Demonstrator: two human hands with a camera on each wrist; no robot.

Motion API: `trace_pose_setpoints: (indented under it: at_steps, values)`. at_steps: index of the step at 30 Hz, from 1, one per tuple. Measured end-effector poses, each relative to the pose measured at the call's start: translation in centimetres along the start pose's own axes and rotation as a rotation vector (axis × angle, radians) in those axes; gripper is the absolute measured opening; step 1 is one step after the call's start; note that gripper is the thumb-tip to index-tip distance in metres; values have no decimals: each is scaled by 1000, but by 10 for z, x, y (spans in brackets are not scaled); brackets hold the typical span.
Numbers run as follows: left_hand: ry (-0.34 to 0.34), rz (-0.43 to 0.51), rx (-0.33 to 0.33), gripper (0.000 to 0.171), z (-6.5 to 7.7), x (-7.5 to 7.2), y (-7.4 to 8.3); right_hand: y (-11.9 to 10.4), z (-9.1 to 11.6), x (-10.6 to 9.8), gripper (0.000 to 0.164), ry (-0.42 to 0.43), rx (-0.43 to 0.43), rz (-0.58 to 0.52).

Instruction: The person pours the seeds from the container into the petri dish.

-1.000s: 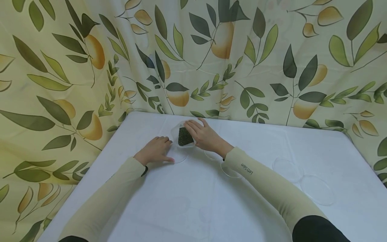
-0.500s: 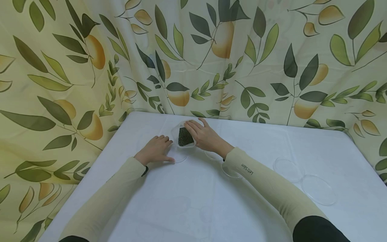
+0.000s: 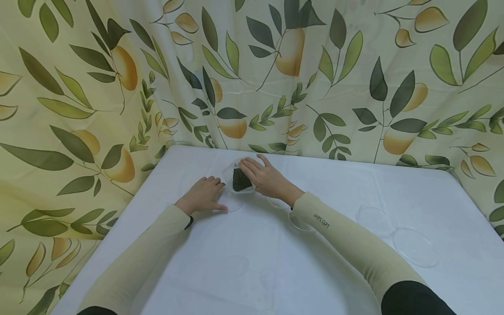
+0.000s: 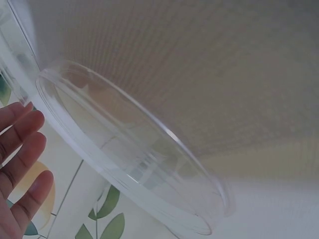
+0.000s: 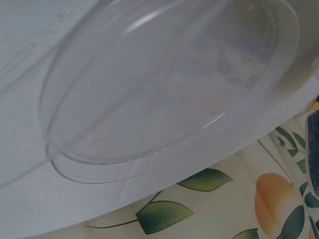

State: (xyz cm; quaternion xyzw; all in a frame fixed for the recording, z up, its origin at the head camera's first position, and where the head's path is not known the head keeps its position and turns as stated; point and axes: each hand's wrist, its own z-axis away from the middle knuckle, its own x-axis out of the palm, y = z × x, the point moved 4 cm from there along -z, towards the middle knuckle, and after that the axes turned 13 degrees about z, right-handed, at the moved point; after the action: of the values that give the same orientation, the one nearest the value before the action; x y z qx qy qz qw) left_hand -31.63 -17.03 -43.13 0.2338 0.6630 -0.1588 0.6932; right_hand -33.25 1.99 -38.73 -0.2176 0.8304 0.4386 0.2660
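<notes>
In the head view, a dark green, seaweed-wrapped rice ball [image 3: 241, 180] stands in a clear container [image 3: 229, 171] near the table's far edge. My right hand [image 3: 268, 178] holds the rice ball by its upper right side; its thumb is hidden. In the right wrist view, only the dark edge of the rice ball [image 5: 313, 152] shows. Just to the left, my left hand [image 3: 201, 194] rests with thumb and fingers spread beside a clear round dish [image 3: 235, 210]. The left wrist view shows these fingers [image 4: 26, 164] relaxed, with nothing held.
Clear round pieces lie under and beside my right forearm, among them a ring-edged dish [image 3: 302, 228]. Farther right are two clear discs, a left one [image 3: 376, 221] and a right one [image 3: 415, 247]. A patterned curtain [image 3: 338, 87] hangs behind the white table [image 3: 220, 280].
The rice ball's top has tilted slightly, and the right hand's fingers have shifted a little with it. My left hand stays in almost the same place.
</notes>
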Motion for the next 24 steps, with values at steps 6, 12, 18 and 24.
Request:
trace_pose_setpoints:
  at_steps: [6, 12, 18, 24]
  values:
    - [-7, -7, -2, 86, -1, 1, -1, 0, -1, -1, 74, 7, -8, 19]
    - [-24, 15, -15, 85, 0, 1, 0, -1, -1, -1, 69, 13, -15, 53]
    - [-22, 16, -15, 85, 0, 0, 1, -1, -1, 0, 65, 4, -20, 56]
    - [-22, 22, -18, 85, 0, 1, 0, -1, -2, -1, 65, -18, -23, 38]
